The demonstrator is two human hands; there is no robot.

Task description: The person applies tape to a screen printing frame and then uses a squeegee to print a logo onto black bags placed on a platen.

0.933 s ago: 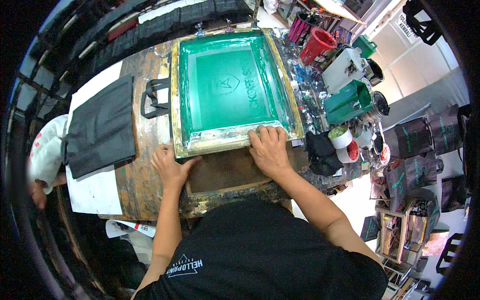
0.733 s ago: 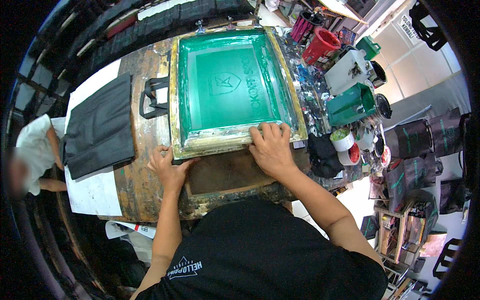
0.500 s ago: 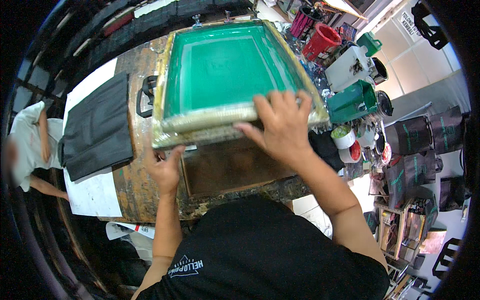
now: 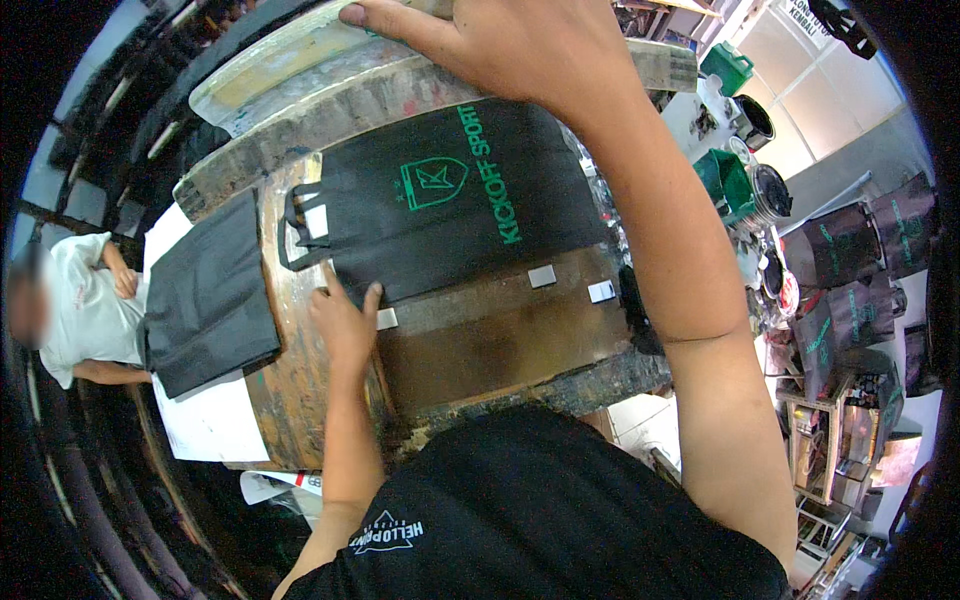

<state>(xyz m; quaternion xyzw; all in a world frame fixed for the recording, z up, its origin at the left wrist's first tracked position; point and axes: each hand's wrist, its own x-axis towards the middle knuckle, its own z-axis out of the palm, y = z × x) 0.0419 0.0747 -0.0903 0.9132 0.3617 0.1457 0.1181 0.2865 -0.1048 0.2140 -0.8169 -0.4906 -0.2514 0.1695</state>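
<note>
A black fabric bag (image 4: 400, 230) with a green printed shield and lettering lies flat on the brown printing board, its handles (image 4: 303, 235) toward the left. My left hand (image 4: 345, 325) is at the bag's near left corner, index finger and thumb spread apart. High at the far edge, my right hand (image 4: 520, 50) grips the raised screen-printing frame (image 4: 310, 128), its thumb stretched along it; the other fingers pass out of view. The frame is tipped up beyond the bag, and its mesh is hidden. Small pale tabs (image 4: 542, 276) sit on the board along the bag's near side.
Stacked black bags (image 4: 215, 290) lie on white paper (image 4: 215, 425) at the left, beside a person in a white shirt (image 4: 90, 300). Green containers (image 4: 722, 185) and paint pots crowd the right side. Printed black bags (image 4: 845, 245) hang farther right.
The screen frame has swung up and away with my right hand, uncovering the printed bag. My left hand has come off the frame's near corner to the bag's corner.
</note>
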